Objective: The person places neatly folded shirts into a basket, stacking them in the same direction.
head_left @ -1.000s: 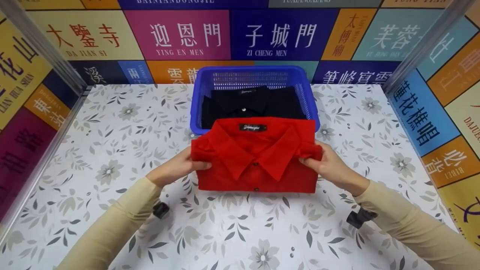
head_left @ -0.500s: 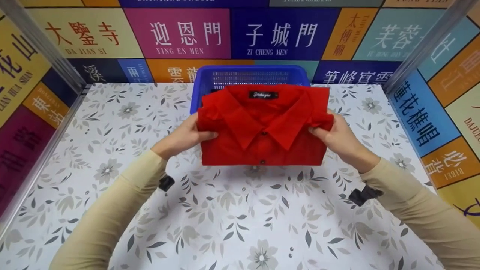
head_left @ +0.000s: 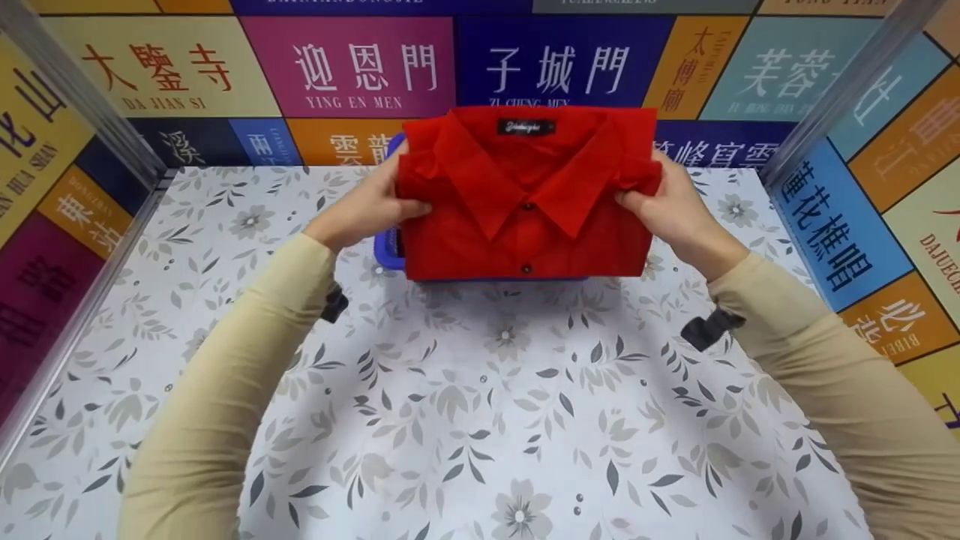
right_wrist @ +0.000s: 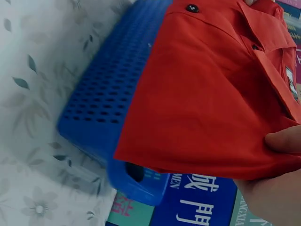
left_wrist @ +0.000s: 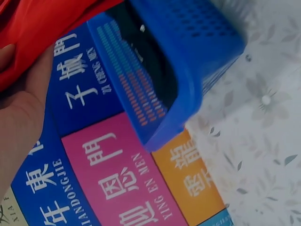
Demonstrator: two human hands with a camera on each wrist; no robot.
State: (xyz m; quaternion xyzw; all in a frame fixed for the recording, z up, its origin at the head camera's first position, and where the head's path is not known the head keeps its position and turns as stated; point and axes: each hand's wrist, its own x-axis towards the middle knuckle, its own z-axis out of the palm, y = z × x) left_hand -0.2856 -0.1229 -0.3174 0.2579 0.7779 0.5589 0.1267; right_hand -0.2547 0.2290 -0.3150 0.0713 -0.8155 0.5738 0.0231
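Both hands hold a folded red collared shirt (head_left: 465, 240) by its two sides, thumbs on the front. My left hand (head_left: 379, 206) grips its left edge and my right hand (head_left: 679, 214) its right edge. Dark buttons and a black neck label show. Behind and below the shirt stands a blue perforated basket (head_left: 388, 251), mostly hidden in the head view. In the left wrist view, dark folded clothing (left_wrist: 146, 47) lies inside the basket, below the raised shirt. The right wrist view shows the shirt's lower edge overlapping the basket's (right_wrist: 101, 89) near wall.
The table (head_left: 480, 420) has a white cover with grey flowers and leaves. Coloured panels (head_left: 345, 67) with Chinese lettering line the back and both sides. The basket stands near the back panel.
The hands have carried the red shirt up and away from the body. It has passed from the front of the basket to over it, covering most of it in the head view.
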